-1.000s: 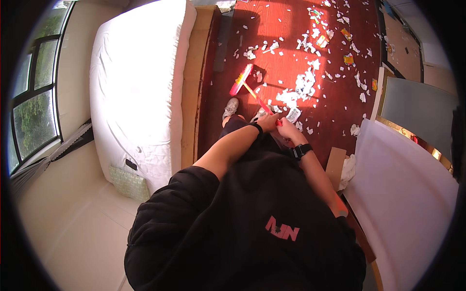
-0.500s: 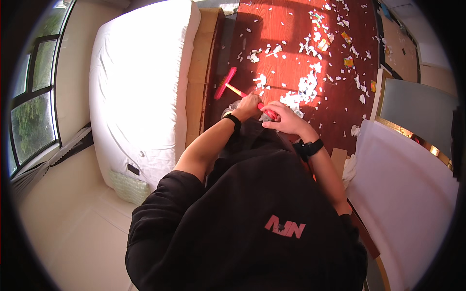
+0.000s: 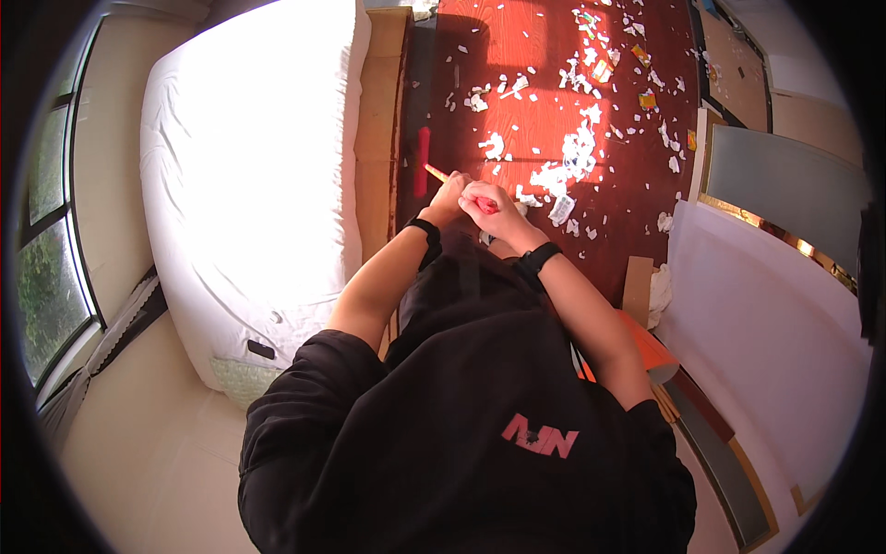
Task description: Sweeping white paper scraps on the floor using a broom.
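Observation:
Both my hands are wrapped around the handle of a broom (image 3: 423,162) with a pink-red head. My left hand (image 3: 449,201) grips the handle lower down, nearer the head. Just right of it, my right hand (image 3: 499,214) is closed over the handle's red upper end. The broom head rests by the floor at the left edge of the reddish-brown boards, close to the bed base. White paper scraps (image 3: 565,164) lie scattered over the floor beyond and to the right of my hands.
A bed with a white mattress (image 3: 249,166) and wooden base (image 3: 380,111) stands on the left. A dark phone-like object (image 3: 261,350) lies on its near end. On the right are a white panel (image 3: 757,332) and an orange sheet (image 3: 648,347). Yellow wrappers (image 3: 648,99) lie among the scraps.
My right hand has closed around the handle's end and moved left, close to my left hand. The broom head has turned more upright in view. The whole view has shifted slightly.

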`<state>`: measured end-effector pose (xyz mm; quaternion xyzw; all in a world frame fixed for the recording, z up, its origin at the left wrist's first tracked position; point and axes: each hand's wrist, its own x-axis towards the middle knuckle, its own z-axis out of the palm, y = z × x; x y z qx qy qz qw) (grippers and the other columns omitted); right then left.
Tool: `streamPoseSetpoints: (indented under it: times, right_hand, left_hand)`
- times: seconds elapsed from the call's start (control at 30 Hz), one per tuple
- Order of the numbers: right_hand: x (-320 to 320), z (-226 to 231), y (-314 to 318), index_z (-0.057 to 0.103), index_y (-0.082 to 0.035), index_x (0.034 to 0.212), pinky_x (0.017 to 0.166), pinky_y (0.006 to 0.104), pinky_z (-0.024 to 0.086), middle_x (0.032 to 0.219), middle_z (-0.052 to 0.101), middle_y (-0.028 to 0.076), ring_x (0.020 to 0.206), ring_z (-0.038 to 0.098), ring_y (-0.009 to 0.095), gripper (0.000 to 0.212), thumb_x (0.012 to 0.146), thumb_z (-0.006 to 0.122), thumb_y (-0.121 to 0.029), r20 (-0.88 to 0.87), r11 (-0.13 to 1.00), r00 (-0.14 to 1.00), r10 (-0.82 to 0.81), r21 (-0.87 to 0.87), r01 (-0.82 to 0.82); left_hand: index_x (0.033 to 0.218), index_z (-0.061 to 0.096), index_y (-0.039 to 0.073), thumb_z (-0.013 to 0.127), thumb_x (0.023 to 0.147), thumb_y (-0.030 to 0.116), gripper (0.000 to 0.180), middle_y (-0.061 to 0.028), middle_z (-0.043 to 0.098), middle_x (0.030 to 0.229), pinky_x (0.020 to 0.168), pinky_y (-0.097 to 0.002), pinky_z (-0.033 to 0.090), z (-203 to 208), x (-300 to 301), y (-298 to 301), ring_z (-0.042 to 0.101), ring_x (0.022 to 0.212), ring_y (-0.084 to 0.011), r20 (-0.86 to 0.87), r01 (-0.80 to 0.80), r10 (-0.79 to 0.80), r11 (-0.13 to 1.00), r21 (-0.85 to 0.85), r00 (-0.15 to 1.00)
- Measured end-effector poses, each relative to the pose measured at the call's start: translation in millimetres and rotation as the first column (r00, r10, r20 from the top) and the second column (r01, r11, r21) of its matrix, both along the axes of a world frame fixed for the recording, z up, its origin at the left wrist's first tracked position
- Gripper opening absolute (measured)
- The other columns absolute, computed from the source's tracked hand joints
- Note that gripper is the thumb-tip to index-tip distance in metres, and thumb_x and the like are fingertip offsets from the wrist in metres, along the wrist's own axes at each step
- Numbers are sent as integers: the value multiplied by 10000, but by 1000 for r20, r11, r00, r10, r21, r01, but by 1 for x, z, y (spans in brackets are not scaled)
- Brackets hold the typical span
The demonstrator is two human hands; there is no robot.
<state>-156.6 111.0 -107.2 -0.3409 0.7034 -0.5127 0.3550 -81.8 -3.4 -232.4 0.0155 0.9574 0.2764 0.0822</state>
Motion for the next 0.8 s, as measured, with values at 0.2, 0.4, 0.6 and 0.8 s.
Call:
streamPoseSetpoints:
  times: [0.2, 0.4, 0.6, 0.8]
  right_hand:
    - [23, 20, 31, 555, 1, 738, 689, 395, 493, 766, 582, 134, 777, 611, 313, 208, 849, 688, -113, -259, 963, 951, -172, 161, 218]
    - [33, 29, 76, 515, -46, 677, 760, 415, 438, 733, 560, 87, 797, 570, 303, 265, 795, 730, -145, -438, 934, 886, -152, 230, 274]
    - [85, 63, 130, 494, -53, 628, 739, 422, 440, 703, 548, 89, 770, 566, 298, 273, 752, 729, -118, -437, 846, 829, -348, 234, 479]
    - [163, 67, 159, 502, -42, 610, 758, 429, 469, 683, 539, 123, 759, 564, 331, 275, 734, 736, -115, -386, 644, 642, -663, 143, 751]
  left_hand:
    - [802, 654, 106, 600, 799, 151, 70, -65, 670, 842, 861, -372, 461, -5, -25, 39, 643, 836, -268, 22, 76, -100, 869, 488, 995]
    - [812, 635, 108, 565, 820, 156, 85, -51, 652, 894, 925, -359, 450, -12, -47, 97, 612, 966, -251, -123, 445, -434, 802, 399, 893]
    - [783, 621, 112, 572, 797, 162, 71, -61, 642, 852, 894, -352, 452, 4, -18, 151, 616, 931, -258, -487, 778, -641, 610, 147, 594]
    - [1012, 589, 134, 525, 845, 197, 190, -49, 560, 1098, 993, -330, 391, 32, 36, 184, 484, 1145, -201, -125, 896, -935, 271, 352, 332]
